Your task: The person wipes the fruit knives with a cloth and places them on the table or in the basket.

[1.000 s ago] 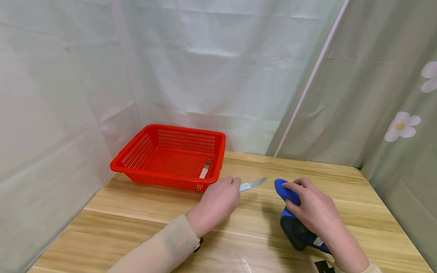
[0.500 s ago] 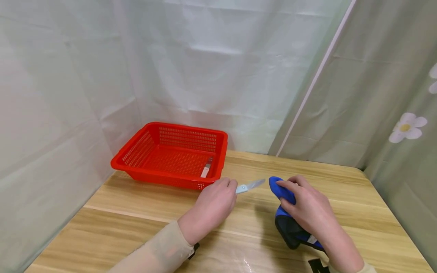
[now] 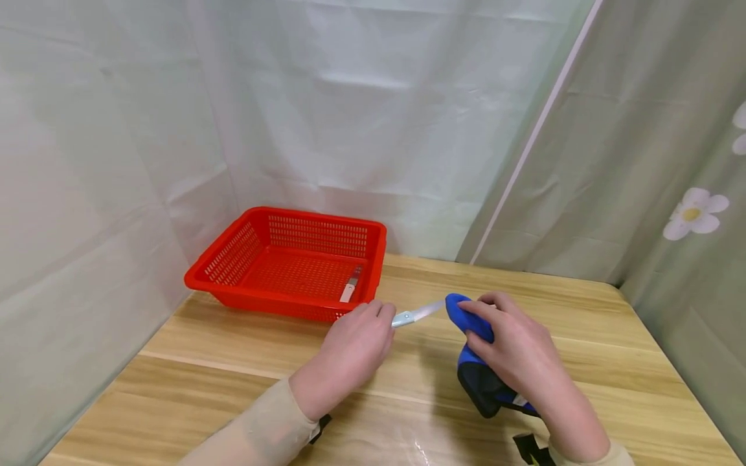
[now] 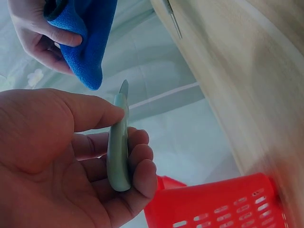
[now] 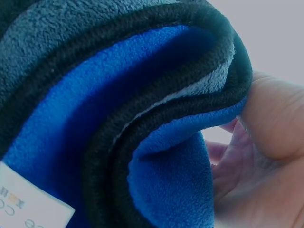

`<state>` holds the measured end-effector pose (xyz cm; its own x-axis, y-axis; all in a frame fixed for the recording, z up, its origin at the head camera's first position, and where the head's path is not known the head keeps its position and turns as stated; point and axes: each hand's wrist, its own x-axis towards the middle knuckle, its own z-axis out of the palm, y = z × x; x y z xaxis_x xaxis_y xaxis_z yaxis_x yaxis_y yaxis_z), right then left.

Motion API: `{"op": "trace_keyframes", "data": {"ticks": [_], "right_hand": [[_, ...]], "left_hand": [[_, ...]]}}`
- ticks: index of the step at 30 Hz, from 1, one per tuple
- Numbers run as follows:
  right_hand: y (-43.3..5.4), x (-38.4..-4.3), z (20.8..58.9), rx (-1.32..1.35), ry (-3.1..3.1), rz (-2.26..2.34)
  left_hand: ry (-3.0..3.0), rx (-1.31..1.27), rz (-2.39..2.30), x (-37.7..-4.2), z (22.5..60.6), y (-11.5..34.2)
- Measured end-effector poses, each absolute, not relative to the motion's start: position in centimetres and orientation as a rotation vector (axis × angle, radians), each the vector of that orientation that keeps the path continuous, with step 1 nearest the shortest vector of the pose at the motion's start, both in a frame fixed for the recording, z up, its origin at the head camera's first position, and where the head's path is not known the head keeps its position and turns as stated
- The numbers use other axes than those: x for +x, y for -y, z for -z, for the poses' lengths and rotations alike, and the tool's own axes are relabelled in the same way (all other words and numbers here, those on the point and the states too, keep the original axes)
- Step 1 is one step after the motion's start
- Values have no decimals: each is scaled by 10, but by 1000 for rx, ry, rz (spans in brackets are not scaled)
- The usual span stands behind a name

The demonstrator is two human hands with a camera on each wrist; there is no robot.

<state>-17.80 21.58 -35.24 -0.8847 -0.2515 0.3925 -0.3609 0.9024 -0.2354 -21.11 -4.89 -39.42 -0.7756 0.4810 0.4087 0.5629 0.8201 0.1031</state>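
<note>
My left hand (image 3: 357,340) grips a small knife (image 3: 402,318) by its pale blue-green handle, the blade pointing right. In the left wrist view, the thumb presses on the handle (image 4: 117,147) and the fingers curl behind it. My right hand (image 3: 515,336) pinches a folded microfiber cloth (image 3: 466,318), blue on one side and grey on the other, with black edging. A white label (image 5: 31,199) shows on the cloth in the right wrist view. The blade tip is right beside the cloth's blue edge in the head view. The lower part of the cloth hangs under the right hand.
A red plastic basket (image 3: 233,288) stands at the back left of the wooden table (image 3: 233,382). Inside it lies a white-handled utensil (image 3: 350,288) with a metal end. A thin metal piece (image 4: 174,20) shows over the table in the left wrist view. Pale curtains (image 3: 350,116) enclose the table.
My right hand has moved left with the cloth, narrowing the gap to the blade. My left hand has shifted slightly left with the knife.
</note>
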Motion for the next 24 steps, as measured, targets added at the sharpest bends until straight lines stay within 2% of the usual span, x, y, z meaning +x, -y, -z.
{"op": "trace_keyframes", "data": {"ticks": [24], "right_hand": [[-182, -173, 353, 608, 2673, -371]], "left_hand": [[2670, -838, 288, -203, 382, 50]]}}
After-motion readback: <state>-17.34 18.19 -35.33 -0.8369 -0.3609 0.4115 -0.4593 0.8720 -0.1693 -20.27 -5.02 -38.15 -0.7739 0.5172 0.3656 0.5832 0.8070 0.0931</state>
